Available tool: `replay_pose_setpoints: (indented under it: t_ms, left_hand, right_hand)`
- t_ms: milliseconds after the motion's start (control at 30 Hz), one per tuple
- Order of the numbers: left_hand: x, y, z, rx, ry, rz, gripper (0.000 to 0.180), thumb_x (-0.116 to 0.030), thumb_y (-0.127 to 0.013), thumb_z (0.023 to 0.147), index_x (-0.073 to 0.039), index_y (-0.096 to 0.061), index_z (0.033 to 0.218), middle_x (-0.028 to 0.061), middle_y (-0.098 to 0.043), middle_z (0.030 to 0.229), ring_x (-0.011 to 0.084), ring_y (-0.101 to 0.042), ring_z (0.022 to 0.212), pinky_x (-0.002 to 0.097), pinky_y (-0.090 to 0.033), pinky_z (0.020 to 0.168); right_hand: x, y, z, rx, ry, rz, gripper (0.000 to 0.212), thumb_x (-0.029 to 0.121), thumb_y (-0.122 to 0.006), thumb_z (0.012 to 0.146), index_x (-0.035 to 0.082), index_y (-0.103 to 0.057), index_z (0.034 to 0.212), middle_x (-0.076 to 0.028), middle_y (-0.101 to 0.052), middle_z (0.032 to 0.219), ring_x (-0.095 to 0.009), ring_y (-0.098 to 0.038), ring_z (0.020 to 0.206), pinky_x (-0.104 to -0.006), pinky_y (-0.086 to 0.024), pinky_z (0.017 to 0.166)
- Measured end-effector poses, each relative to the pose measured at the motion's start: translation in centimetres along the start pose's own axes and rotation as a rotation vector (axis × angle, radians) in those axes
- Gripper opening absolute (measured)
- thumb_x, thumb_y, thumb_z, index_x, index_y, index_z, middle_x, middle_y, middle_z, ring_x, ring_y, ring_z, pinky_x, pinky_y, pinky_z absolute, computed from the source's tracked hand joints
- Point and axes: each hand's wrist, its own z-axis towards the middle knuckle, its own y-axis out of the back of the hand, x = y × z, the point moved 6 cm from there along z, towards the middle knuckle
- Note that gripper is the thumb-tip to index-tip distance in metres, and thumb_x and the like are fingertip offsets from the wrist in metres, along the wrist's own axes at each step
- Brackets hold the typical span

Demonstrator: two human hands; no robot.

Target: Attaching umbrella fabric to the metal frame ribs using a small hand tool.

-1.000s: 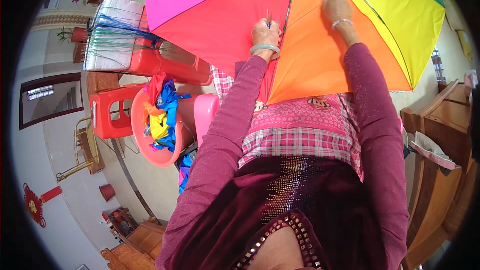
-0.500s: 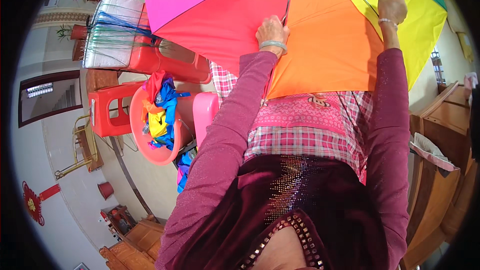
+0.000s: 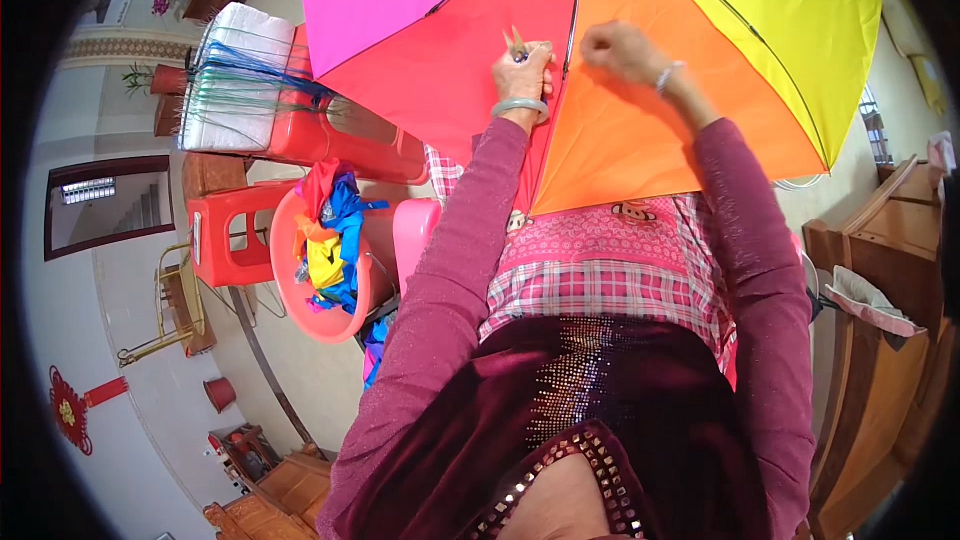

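An open umbrella canopy (image 3: 640, 140) lies over my lap with its black ribs showing, in magenta, red, orange, yellow and green panels. My left hand (image 3: 522, 80), with a pale bangle at the wrist, is closed over the red panel beside the middle rib (image 3: 577, 15). Two parted, pointed blades of small thread snips (image 3: 515, 43) stick up out of that fist. Above the orange panel, just right of the same rib, my right hand (image 3: 622, 52) is closed and slightly blurred. Whatever its fingers pinch is too small to make out.
At the left stands a pink bucket (image 3: 283, 275) of crumpled coloured cloth, beside red plastic stools (image 3: 225, 240). A white foam block (image 3: 240, 75) strung with blue and green threads sits behind them. Wooden furniture (image 3: 880, 340) is close on the right. A pink checked apron covers my lap.
My right hand has come left and slightly down, from the yellow panel to near the middle rib. My left hand has turned, and the snips' blades now show. The canopy has shifted slightly.
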Motion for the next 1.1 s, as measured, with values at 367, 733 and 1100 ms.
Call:
replay_pose_setpoints:
  t_ms: [367,733,1100]
  left_hand:
    - [-1.3,3.0,0.3,-0.207,-0.275,0.316,0.015,-0.016,-0.058,0.075,-0.001,-0.056,0.074,0.0060,-0.059,0.060,0.0142,-0.054,0.050,0.0291,-0.043,0.048]
    - [-0.8,2.1,0.1,-0.064,-0.129,0.578,0.020,-0.020,-0.057,0.071,0.000,-0.057,0.070,0.0095,-0.059,0.060,0.0167,-0.058,0.057,0.0309,-0.044,0.055]
    - [-1.2,-0.9,0.0,-0.015,-0.643,0.922,0.015,-0.017,-0.061,0.067,-0.003,-0.061,0.074,0.0095,-0.059,0.066,0.0174,-0.056,0.058,0.0289,-0.044,0.056]
  right_hand:
    - [-0.4,-5.6,2.2,-0.027,-0.317,0.566,0.011,0.010,-0.054,0.076,0.000,-0.055,0.081,-0.012,-0.058,0.067,-0.017,-0.059,0.062,-0.0301,-0.049,0.054]
    - [-1.0,9.5,-0.7,-0.806,0.027,1.189,0.012,0.007,-0.052,0.082,-0.003,-0.053,0.090,-0.010,-0.057,0.073,-0.018,-0.059,0.064,-0.0299,-0.052,0.060]
    - [-3.0,12.1,-3.2,-0.884,0.026,1.240,0.010,0.009,-0.053,0.081,0.001,-0.054,0.087,-0.007,-0.056,0.069,-0.016,-0.057,0.056,-0.0265,-0.051,0.050]
